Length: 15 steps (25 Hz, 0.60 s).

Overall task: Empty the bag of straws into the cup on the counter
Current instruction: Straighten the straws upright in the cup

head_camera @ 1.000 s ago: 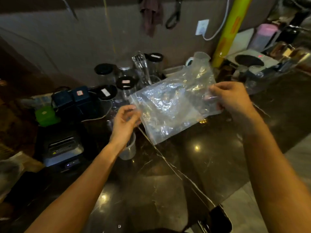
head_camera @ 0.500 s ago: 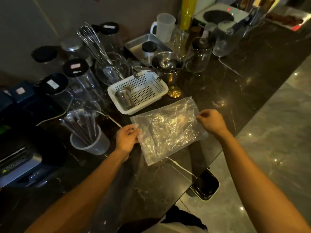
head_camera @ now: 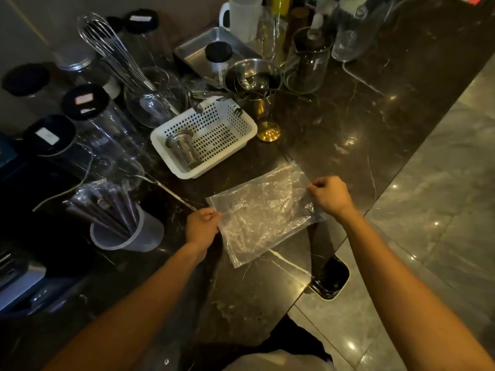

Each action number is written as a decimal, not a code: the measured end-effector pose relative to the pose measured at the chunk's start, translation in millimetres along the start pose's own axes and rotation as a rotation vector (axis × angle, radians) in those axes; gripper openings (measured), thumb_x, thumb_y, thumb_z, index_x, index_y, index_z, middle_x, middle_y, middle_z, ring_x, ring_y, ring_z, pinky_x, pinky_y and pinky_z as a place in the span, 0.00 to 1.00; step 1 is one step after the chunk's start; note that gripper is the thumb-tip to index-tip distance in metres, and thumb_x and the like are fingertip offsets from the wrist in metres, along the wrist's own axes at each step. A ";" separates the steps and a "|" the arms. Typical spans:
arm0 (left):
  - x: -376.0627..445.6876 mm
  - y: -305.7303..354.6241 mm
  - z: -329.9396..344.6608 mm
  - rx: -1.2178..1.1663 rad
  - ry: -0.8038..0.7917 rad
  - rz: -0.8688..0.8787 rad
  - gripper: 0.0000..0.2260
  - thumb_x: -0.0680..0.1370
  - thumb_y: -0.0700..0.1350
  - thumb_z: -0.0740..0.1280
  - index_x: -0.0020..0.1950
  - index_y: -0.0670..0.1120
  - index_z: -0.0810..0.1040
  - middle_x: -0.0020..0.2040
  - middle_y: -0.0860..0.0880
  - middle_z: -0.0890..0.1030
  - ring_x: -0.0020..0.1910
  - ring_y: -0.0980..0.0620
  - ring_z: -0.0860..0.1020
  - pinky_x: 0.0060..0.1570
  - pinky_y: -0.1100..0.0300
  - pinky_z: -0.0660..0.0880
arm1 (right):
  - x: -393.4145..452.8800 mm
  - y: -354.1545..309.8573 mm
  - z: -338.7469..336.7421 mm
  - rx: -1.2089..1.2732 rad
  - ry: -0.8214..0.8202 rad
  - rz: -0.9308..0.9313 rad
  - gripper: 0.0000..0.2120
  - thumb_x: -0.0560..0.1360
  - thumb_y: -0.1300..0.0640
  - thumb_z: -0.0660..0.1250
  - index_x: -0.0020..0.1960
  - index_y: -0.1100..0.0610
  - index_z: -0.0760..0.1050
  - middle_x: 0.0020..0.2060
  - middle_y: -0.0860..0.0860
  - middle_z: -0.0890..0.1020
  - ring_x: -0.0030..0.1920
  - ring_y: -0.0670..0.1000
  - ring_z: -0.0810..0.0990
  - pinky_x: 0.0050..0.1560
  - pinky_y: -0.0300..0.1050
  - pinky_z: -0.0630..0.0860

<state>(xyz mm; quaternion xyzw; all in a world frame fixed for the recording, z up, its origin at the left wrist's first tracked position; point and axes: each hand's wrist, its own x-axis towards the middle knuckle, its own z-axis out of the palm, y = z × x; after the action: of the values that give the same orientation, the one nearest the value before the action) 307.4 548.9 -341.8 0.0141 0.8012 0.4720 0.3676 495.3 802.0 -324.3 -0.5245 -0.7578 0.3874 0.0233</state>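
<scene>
While the translucent plastic cup (head_camera: 128,235) stands at the left of the dark veined marble counter (head_camera: 348,124), a sheaf of dark wrapped straws (head_camera: 103,203) leans inside it. Just right, the left hand (head_camera: 202,227) has its fingers (head_camera: 211,214) pinched shut on one edge of the crinkled clear plastic bag (head_camera: 263,210), which looks flat and empty. The right hand (head_camera: 330,196) pinches the opposite edge.

Both hands (head_camera: 201,225) pinching seemingly empty bag (head_camera: 263,210) — straws (head_camera: 107,207) in cup (head_camera: 134,238)
</scene>
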 end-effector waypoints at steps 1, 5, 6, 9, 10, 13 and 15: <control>-0.2 0.9 -1.4 0.039 -0.022 0.009 0.05 0.80 0.39 0.69 0.47 0.45 0.83 0.49 0.42 0.85 0.49 0.47 0.83 0.56 0.47 0.80 | -0.6 -4.2 -0.3 -0.019 -0.003 -0.002 0.13 0.81 0.57 0.68 0.54 0.67 0.84 0.50 0.63 0.87 0.53 0.64 0.85 0.57 0.60 0.82; -7.1 11.7 -11.0 0.089 -0.070 0.060 0.19 0.79 0.42 0.73 0.69 0.40 0.77 0.62 0.45 0.81 0.58 0.45 0.82 0.63 0.49 0.78 | -8.4 -30.4 -0.4 -0.115 0.023 -0.107 0.20 0.82 0.52 0.69 0.70 0.61 0.78 0.65 0.59 0.82 0.63 0.61 0.82 0.65 0.58 0.79; -9.6 14.7 -14.7 0.104 -0.052 0.068 0.24 0.79 0.42 0.73 0.73 0.38 0.73 0.64 0.44 0.79 0.60 0.44 0.80 0.62 0.51 0.77 | -10.7 -40.1 0.5 -0.144 0.028 -0.148 0.20 0.82 0.51 0.68 0.70 0.60 0.78 0.66 0.59 0.82 0.62 0.60 0.82 0.64 0.59 0.79; -16.8 26.9 -30.3 0.132 -0.038 0.138 0.26 0.79 0.43 0.74 0.75 0.40 0.72 0.65 0.42 0.78 0.60 0.44 0.81 0.61 0.56 0.76 | -22.6 -83.5 7.3 -0.096 -0.064 -0.264 0.16 0.82 0.52 0.69 0.67 0.57 0.80 0.60 0.54 0.84 0.56 0.52 0.84 0.59 0.54 0.82; -19.0 29.5 -39.0 0.129 -0.022 0.188 0.24 0.79 0.43 0.74 0.73 0.40 0.74 0.63 0.42 0.81 0.57 0.46 0.82 0.62 0.56 0.78 | -28.8 -100.5 13.9 -0.081 -0.106 -0.313 0.16 0.82 0.51 0.69 0.66 0.56 0.80 0.58 0.52 0.85 0.55 0.51 0.84 0.59 0.53 0.82; -35.3 38.9 -66.4 0.058 0.029 0.340 0.14 0.78 0.43 0.74 0.64 0.43 0.82 0.47 0.49 0.85 0.46 0.55 0.83 0.59 0.58 0.81 | -49.5 -147.5 39.3 -0.055 -0.210 -0.442 0.16 0.80 0.50 0.72 0.64 0.56 0.82 0.55 0.50 0.86 0.54 0.50 0.84 0.56 0.55 0.84; -50.7 45.4 -89.4 0.008 0.061 0.413 0.10 0.79 0.42 0.73 0.59 0.46 0.84 0.42 0.54 0.84 0.42 0.61 0.82 0.52 0.67 0.79 | -61.0 -175.6 60.4 -0.023 -0.271 -0.511 0.13 0.79 0.51 0.73 0.61 0.55 0.83 0.49 0.47 0.85 0.50 0.48 0.84 0.54 0.56 0.85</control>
<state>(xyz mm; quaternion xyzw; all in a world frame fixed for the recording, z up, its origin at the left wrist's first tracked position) 275.8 488.7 -252.4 0.1655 0.7938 0.5344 0.2385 359.6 692.2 -236.6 -0.2603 -0.8660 0.4269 0.0125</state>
